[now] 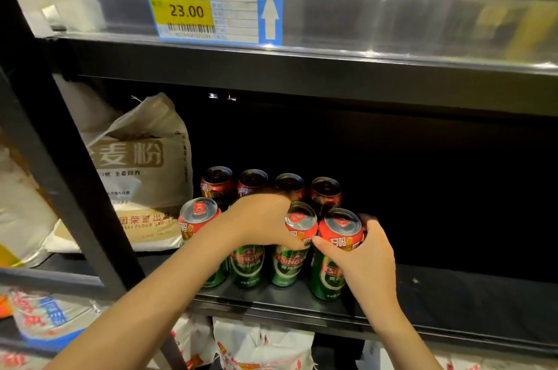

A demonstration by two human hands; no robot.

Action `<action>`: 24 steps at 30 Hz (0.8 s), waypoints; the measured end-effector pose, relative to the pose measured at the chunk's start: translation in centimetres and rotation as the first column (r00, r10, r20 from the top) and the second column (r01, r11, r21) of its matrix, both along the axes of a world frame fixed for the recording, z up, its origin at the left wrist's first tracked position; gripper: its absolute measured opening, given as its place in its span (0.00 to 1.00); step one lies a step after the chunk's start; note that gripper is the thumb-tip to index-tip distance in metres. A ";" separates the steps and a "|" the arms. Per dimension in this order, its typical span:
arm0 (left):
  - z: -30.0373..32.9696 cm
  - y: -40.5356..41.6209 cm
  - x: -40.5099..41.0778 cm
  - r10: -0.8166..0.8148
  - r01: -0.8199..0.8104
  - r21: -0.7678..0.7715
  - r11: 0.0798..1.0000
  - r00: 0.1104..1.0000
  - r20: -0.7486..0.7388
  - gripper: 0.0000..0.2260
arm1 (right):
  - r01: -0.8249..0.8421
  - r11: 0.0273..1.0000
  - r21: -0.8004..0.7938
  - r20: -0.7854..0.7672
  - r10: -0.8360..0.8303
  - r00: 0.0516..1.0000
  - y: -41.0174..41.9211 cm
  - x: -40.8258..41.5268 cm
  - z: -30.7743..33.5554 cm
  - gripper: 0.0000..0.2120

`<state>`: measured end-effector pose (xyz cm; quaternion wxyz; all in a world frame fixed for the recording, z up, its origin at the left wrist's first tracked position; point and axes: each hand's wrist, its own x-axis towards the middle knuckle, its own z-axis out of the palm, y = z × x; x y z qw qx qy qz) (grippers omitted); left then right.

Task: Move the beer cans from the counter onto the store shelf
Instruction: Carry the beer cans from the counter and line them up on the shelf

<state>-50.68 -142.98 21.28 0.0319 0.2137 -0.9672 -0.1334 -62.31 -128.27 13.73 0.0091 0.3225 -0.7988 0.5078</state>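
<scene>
The beer cans [338, 249] were glossy printed metal with bright bare-metal lids. The shelf [453, 303] was matt black metal. The flour sack [145, 164] was matt woven material. The price strip [392, 22] was clear glossy plastic.

A beige flour sack [142, 158] stands at the left of the middle level, leaning a little, with large brown characters printed on its front. In front of it a second flat flour bag [145, 229] lies on its side. Above, a price tag [211, 10] sits in a clear plastic strip [407, 25]; its yellow field shows 23.00, and beside it there is a white arrow pointing up on blue. A black metal post [60, 140] runs diagonally at the left. Beyond it lie pale bags [21, 212]. Lower down, white bags with red print [262, 345] fill the level below, and a white bag with blue and red print [51, 318] lies at lower left.
</scene>
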 end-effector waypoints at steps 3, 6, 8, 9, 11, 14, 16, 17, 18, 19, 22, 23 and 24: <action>0.6 -0.3 0.4 -0.001 0.000 0.019 1.000 0.999 0.054 0.21 | 0.047 0.998 0.052 -0.009 -0.046 0.999 -0.2 0.4 0.1 0.42; 0.7 -1.0 0.4 -0.019 0.012 0.061 0.998 0.994 0.108 0.21 | 0.052 0.998 0.047 0.020 -0.052 0.998 -0.5 0.7 -0.2 0.43; 0.5 -1.5 0.4 -0.031 0.019 0.095 0.995 0.992 0.122 0.21 | 0.028 0.998 0.050 0.024 -0.029 0.999 -0.5 0.8 -0.4 0.42; 0.4 -1.6 0.4 -0.035 0.022 0.103 0.994 0.992 0.121 0.21 | 0.012 0.998 0.058 0.022 -0.013 1.000 -0.4 0.8 -0.4 0.42; 0.4 -1.6 0.4 -0.033 0.020 0.113 0.993 0.993 0.113 0.20 | -0.038 0.997 0.072 0.030 0.036 0.999 -0.4 0.5 -0.4 0.42; 0.5 -1.3 0.6 -0.036 0.024 0.130 0.991 0.995 0.095 0.15 | -0.161 0.985 0.062 0.120 0.153 0.981 0.0 -0.1 0.0 0.36; 0.5 -1.2 0.8 -0.037 0.027 0.116 0.993 0.996 0.080 0.18 | -0.279 0.960 0.032 0.198 0.268 0.943 0.7 -0.6 0.3 0.30; 0.5 -1.2 0.9 -0.033 0.025 0.102 0.994 0.997 0.076 0.20 | -0.332 0.943 0.033 0.214 0.318 0.924 1.1 -0.7 0.5 0.28; 0.5 -1.1 0.9 -0.029 0.022 0.085 0.996 0.997 0.077 0.21 | -0.368 0.929 0.041 0.217 0.352 0.911 1.5 -0.8 0.5 0.27; 0.5 -1.1 1.0 -0.022 0.017 0.062 0.998 0.996 0.083 0.22 | -0.391 0.919 0.044 0.216 0.373 0.902 1.8 -0.9 0.4 0.26; 0.3 -0.7 1.1 0.025 -0.022 -0.037 0.999 0.997 0.071 0.25 | -0.403 0.915 0.027 0.218 0.388 0.895 2.0 -1.1 0.2 0.27; 0.2 -0.5 1.1 0.039 -0.036 -0.069 0.997 0.999 0.037 0.26 | -0.394 0.919 0.017 0.218 0.381 0.899 1.9 -1.1 0.1 0.27; 0.0 -0.4 1.1 0.049 -0.048 -0.101 0.994 0.999 0.001 0.27 | -0.382 0.924 0.006 0.217 0.372 0.903 1.8 -1.1 0.1 0.27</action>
